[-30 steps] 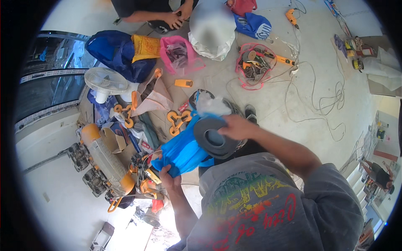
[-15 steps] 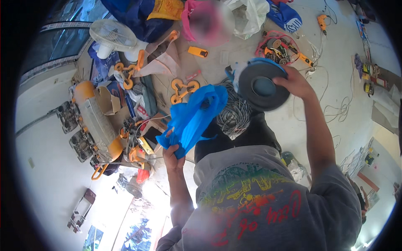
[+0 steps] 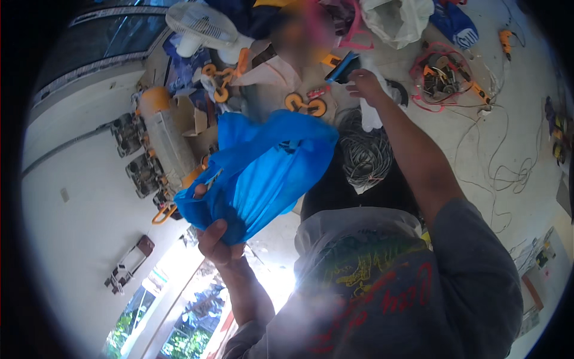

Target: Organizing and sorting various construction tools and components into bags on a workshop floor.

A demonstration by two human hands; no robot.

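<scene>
My left hand (image 3: pixel 218 239) is closed round the gathered end of a blue cloth bag (image 3: pixel 269 170), which spreads out to the right in front of me. Farther off, my right hand (image 3: pixel 368 88) reaches out with its fingers apart, close to a blue-and-black flat object (image 3: pixel 343 67); whether they touch is unclear. White plastic (image 3: pixel 372 115) hangs or lies under my right wrist. Beside it shows the dark curved edge of a black disc-shaped roll (image 3: pixel 399 94), mostly hidden. A coil of grey cable (image 3: pixel 365 149) lies on the floor near my legs.
Yellow suction lifters (image 3: pixel 305 106) and a white fan (image 3: pixel 202 27) stand left and ahead. A pink-rimmed bag of tools (image 3: pixel 441 78) is at the right, with loose cable (image 3: pixel 514 173) and an orange drill (image 3: pixel 506 45) beyond. A white sack (image 3: pixel 397 21) stands far ahead.
The black roll has left my right hand, which has moved farther away and left. The blue bag has come nearer and spread wider in my left hand. The whole view has shifted.
</scene>
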